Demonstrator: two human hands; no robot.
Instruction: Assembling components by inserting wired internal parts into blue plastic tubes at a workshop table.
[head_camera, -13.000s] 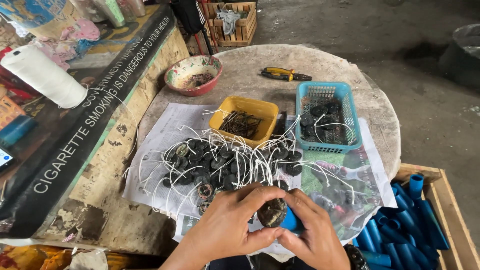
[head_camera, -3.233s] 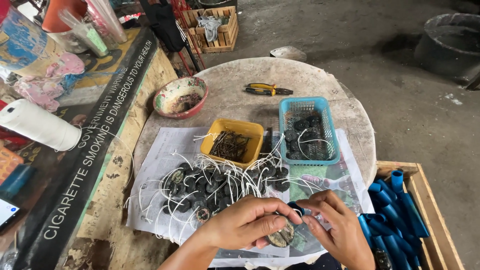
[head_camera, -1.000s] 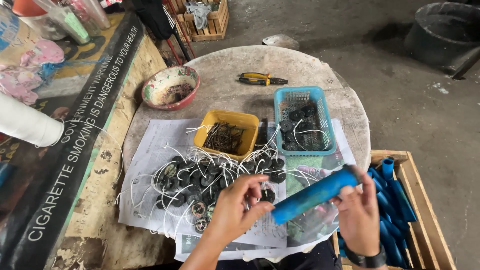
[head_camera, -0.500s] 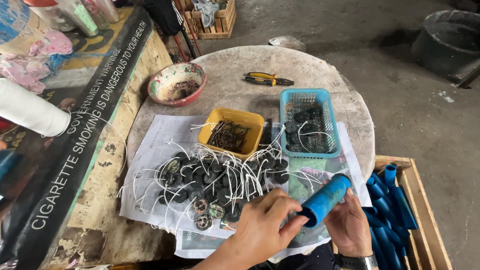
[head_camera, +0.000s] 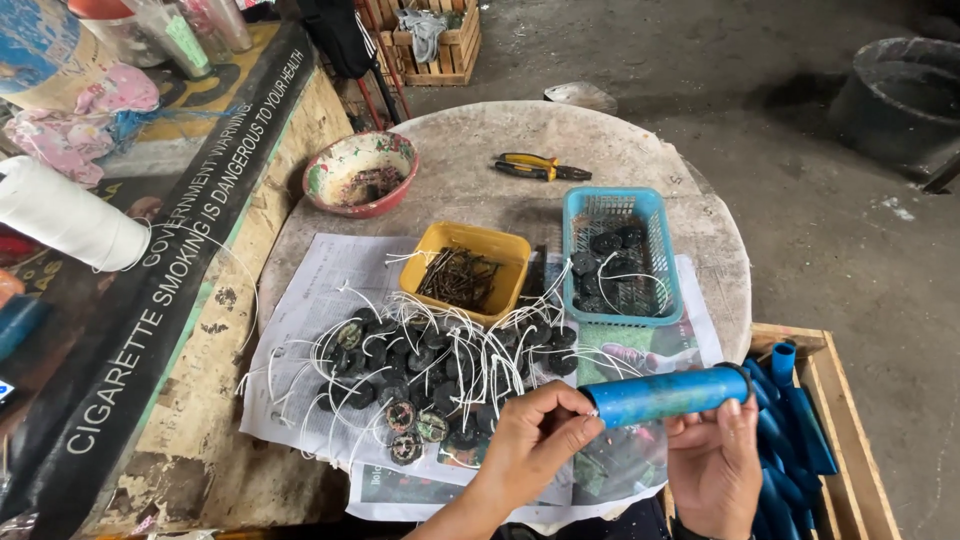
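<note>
The right hand (head_camera: 712, 462) grips a blue tube (head_camera: 668, 394) from underneath, fingers (head_camera: 735, 425) curled shut around its far end so it lies nearly level just above the counter's near edge. The left hand (head_camera: 532, 440) meets the tube's other end, its fingers (head_camera: 570, 425) pinched closed at the open mouth; whether anything small sits between them cannot be told. Half a second ago the tube pointed up and away at a slant; now it has swung flat and the left hand has moved onto its end, which suggests the work has passed from turning the tube to doing something at its mouth.

Just beyond the left fingers lies a heap of dark discs (head_camera: 420, 370) with white strings trailing off them, spread on newspaper (head_camera: 320, 290). To the right of the right fingers, a wooden crate (head_camera: 835, 420) holds more blue tubes (head_camera: 795, 440).

Farther from the fingers stand a yellow tray (head_camera: 505, 250) of dark nails and a blue basket (head_camera: 655, 245) with more discs. Beyond those, on the round counter (head_camera: 480, 150), sit a flowered bowl (head_camera: 330, 175) and yellow-handled pliers (head_camera: 538, 167). Far off to the left rests a white spool (head_camera: 70, 215).
</note>
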